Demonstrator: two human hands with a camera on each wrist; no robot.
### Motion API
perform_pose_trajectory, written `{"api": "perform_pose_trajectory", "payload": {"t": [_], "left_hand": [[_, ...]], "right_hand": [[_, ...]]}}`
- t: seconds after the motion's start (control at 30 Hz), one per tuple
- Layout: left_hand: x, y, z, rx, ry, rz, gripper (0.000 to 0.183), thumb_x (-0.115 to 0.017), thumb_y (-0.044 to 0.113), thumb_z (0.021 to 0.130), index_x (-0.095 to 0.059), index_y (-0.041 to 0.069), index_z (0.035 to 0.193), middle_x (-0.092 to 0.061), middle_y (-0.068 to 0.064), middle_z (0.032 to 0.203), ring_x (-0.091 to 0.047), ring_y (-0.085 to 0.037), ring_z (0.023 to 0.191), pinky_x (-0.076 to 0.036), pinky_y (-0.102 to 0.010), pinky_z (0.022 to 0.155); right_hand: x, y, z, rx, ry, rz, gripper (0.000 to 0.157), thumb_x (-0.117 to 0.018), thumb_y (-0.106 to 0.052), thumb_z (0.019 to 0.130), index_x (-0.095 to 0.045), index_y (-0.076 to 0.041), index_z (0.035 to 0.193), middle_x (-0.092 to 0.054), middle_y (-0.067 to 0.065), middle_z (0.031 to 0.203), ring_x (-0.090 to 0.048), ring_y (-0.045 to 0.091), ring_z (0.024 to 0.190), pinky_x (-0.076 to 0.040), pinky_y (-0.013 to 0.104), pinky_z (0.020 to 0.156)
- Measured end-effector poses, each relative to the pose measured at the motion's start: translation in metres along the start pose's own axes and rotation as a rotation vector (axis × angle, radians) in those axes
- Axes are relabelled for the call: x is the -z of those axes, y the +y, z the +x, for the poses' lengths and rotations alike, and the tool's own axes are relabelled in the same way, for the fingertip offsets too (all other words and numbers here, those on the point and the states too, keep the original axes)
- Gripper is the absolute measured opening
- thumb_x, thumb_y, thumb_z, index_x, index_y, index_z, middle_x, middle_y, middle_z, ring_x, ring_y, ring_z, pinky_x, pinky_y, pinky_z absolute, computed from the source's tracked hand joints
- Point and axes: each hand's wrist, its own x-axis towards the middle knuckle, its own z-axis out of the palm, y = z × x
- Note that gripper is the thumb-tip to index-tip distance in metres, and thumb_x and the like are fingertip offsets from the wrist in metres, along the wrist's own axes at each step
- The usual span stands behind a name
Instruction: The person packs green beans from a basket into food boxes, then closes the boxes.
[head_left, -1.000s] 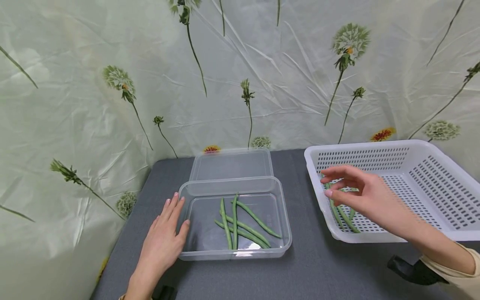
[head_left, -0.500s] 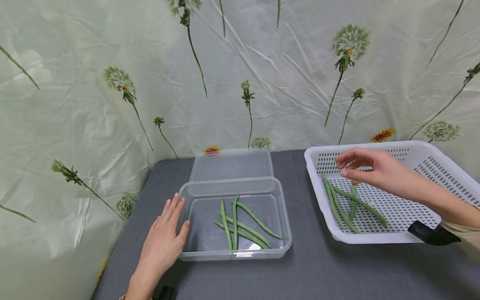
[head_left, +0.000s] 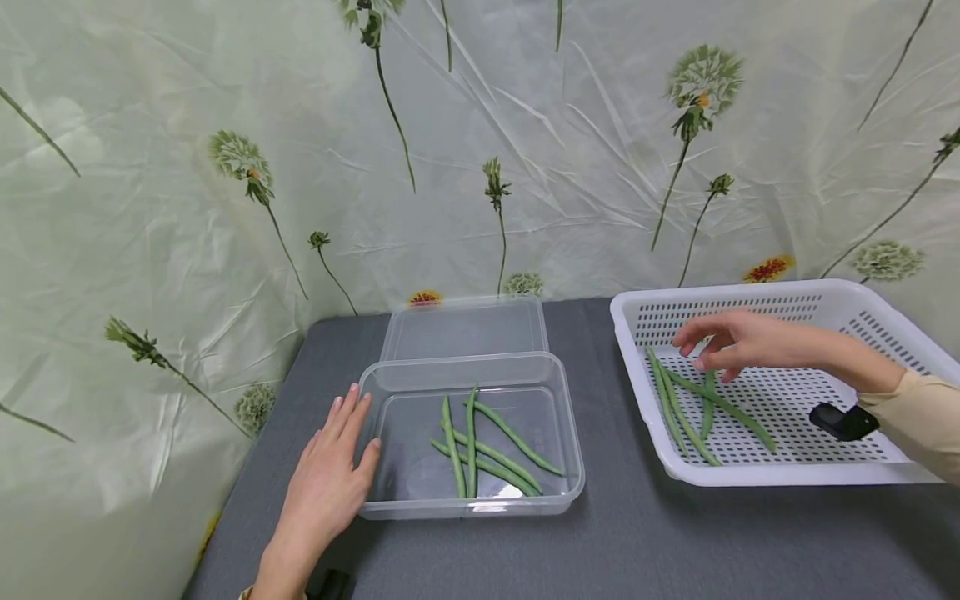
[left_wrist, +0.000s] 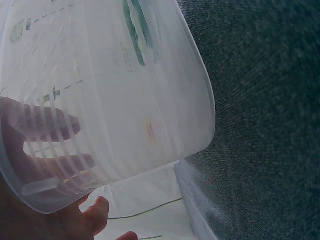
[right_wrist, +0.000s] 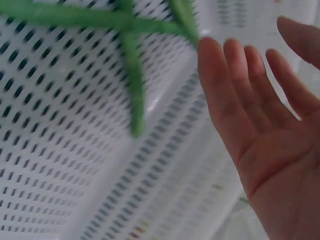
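Clear plastic meets my straight-fingered left hand (head_left: 322, 477), likely steadying the box (head_left: 405, 454), while my empty right hand (head_left: 738, 340) hovers, relaxed, over the basket (head_left: 750, 477) near its beans (head_left: 724, 405).

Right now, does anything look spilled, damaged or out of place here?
Nothing stands out: every green bean in view lies inside the clear container or the white basket, both upright; no breakage shows. The lid rests behind the container.
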Motion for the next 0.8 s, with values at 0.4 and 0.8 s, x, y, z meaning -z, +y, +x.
{"api": "perform_pose_trajectory", "payload": {"t": [0.4,0.8], "left_hand": [[-0.002,-0.002,0.0,0.001,0.002,0.009,0.063,-0.053,0.026,0.102,-0.028,0.008,0.156,-0.014,-0.006,0.164,-0.012,-0.031,0.149,-0.02,-0.063,0.111],[-0.003,-0.001,0.0,0.0,0.009,0.001,0.063,-0.054,0.026,0.101,-0.028,0.008,0.156,-0.016,-0.006,0.164,-0.014,-0.031,0.149,-0.021,-0.063,0.11]], "right_hand": [[0.0,0.046,0.01,-0.177,-0.175,0.104,0.05,-0.066,-0.007,0.092,-0.046,0.009,0.135,-0.055,0.019,0.121,-0.06,0.024,0.097,-0.059,0.043,0.07],[-0.003,0.052,0.016,-0.147,-0.21,0.05,0.051,-0.072,-0.008,0.088,-0.051,0.006,0.132,-0.054,0.013,0.108,-0.058,0.018,0.074,-0.055,0.032,0.058]]}}
